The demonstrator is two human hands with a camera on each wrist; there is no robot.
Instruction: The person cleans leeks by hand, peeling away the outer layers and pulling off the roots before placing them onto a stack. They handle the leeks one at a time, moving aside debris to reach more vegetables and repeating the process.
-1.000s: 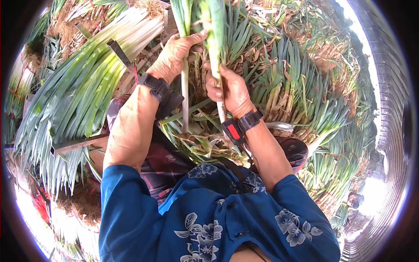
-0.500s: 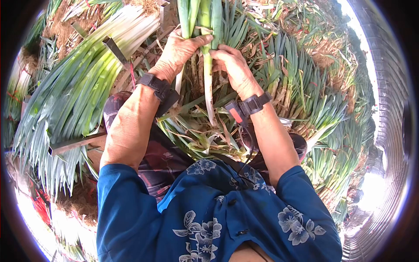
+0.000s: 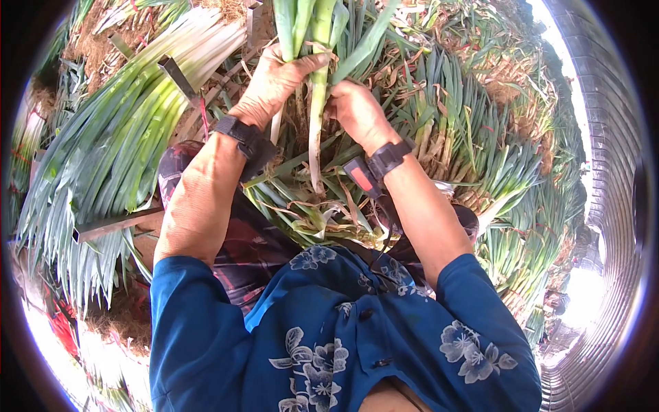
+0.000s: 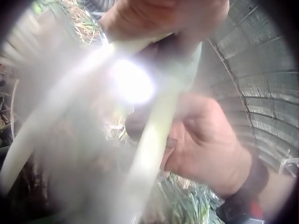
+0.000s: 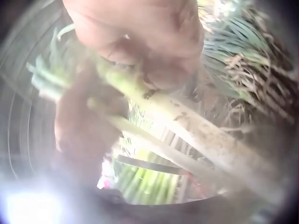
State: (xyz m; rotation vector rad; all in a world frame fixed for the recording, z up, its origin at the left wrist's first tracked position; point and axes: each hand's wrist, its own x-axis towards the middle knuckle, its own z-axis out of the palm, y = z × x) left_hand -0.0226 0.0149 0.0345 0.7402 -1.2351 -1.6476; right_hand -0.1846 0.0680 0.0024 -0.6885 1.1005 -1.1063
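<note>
My left hand grips two long green onions where white stem meets green leaf. The nearer green onion hangs root end down, its pale stem streaked with soil. Behind it, the second green onion shows as a thinner white stem in the left wrist view. My right hand is just right of the nearer stem, fingers curled in and pinching an outer leaf that leans away to the right. In the right wrist view, the right fingertips lie right at the stem; glare blurs both wrist views.
Trimmed green onions lie in a thick stack at left, between metal posts. Untrimmed green onions with dry leaves cover the ground at right. Stripped leaves lie before the person's knees. A ribbed plastic tunnel wall curves along the far right.
The nearer green onion passed from the right hand into the left hand's grip. My right hand went up to its leaf base, then slightly down, and one outer leaf now splays right.
</note>
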